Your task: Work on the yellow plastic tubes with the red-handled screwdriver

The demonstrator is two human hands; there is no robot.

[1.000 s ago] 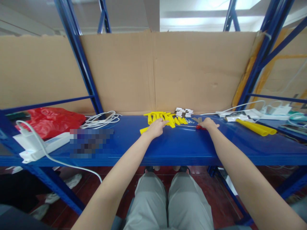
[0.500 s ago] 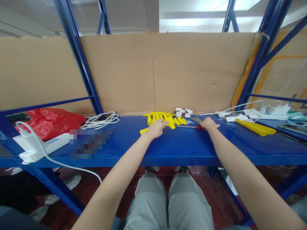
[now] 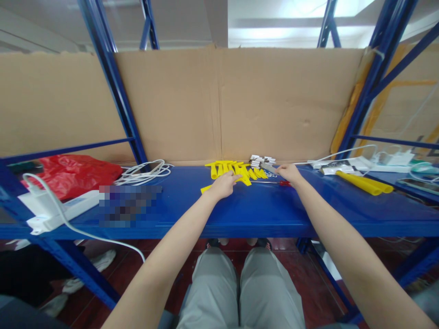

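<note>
My left hand [image 3: 223, 183] is closed round a yellow piece [image 3: 206, 188] whose end sticks out at the left under the wrist. Just behind it lies a row of yellow handle-like pieces [image 3: 224, 168]. My right hand [image 3: 288, 172] pinches a flat grey metal piece [image 3: 270, 168], its tip reaching left to a stack of white and dark small parts [image 3: 261, 161]. Below the right hand, a screwdriver with a red handle [image 3: 284, 183] lies on the blue shelf, its shaft pointing left. Smaller yellow pieces [image 3: 258, 173] lie between the hands.
A red plastic bag [image 3: 78, 173], coiled white cable [image 3: 147, 171] and power strip [image 3: 78, 205] are at the left. Two yellow tubes [image 3: 365, 183] lie at the right by another white strip. Cardboard [image 3: 274, 100] stands behind the shelf [image 3: 257, 210]. A co-worker's shoe shows at lower left.
My right hand has moved left and slightly back, carrying the grey metal piece to the stack of white and dark parts. My left hand has hardly moved.
</note>
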